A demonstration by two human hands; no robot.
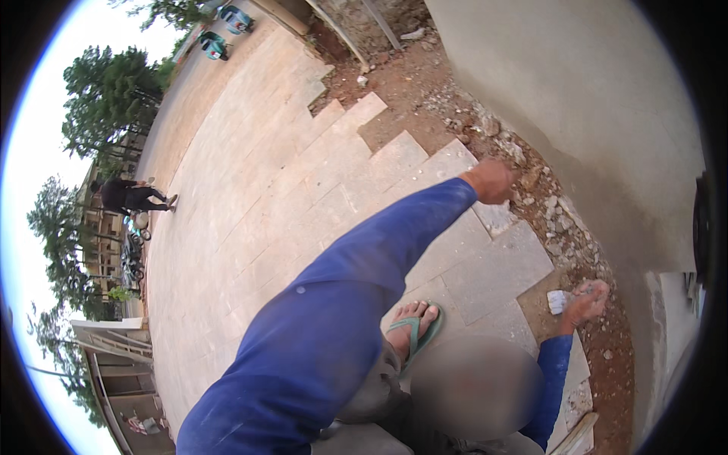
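My left hand, at the end of a stretched blue sleeve, is closed over the stepped edge of the paving, beside the strip of broken stones. Whatever its curled fingers hold, if anything, is hidden. Farther right and nearer to me, my right hand is low over the soil with its fingers curled in. A small white chunk lies against its wrist side; I cannot make out anything inside the fingers. Between the two hands a grey paving slab lies flat, its corner pointing to the rubble.
A plastered wall rises along the right side, past the reddish soil. My foot in a green flip-flop stands on the slabs. A person in dark clothes walks at the far left. Two scooters are at the top.
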